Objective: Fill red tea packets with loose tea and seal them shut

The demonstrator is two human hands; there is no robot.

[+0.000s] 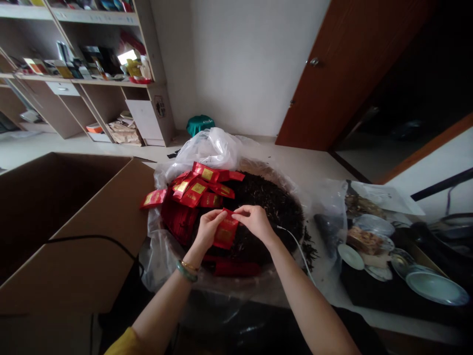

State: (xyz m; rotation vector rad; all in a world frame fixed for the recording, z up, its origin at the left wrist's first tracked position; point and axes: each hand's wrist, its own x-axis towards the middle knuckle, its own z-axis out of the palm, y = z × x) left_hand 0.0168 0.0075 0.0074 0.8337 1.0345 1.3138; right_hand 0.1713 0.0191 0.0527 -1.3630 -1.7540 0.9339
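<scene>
Between my hands is a small red packet (226, 231) with gold print, held by its upper edge. My left hand (210, 228) pinches the top left corner. Thumb and fingertips of my right hand (255, 221) close on the top right corner. Beneath them lies a heap of dark, loose dried leaves (275, 199) in a wide, round container lined with clear plastic (158, 264). Several red packets with gold labels (195, 191) are piled at the heap's far left. More flat red packets (180, 222) stand stacked below that pile, and others (236, 268) lie at the near rim.
A large open cardboard box (92, 251) stands at the left, a black cable (99, 237) across its side. To the right are bowls (436, 287) and a tray (384, 296). A white cable (301, 249) crosses the right rim. Behind are shelves (111, 81) and a door (343, 64).
</scene>
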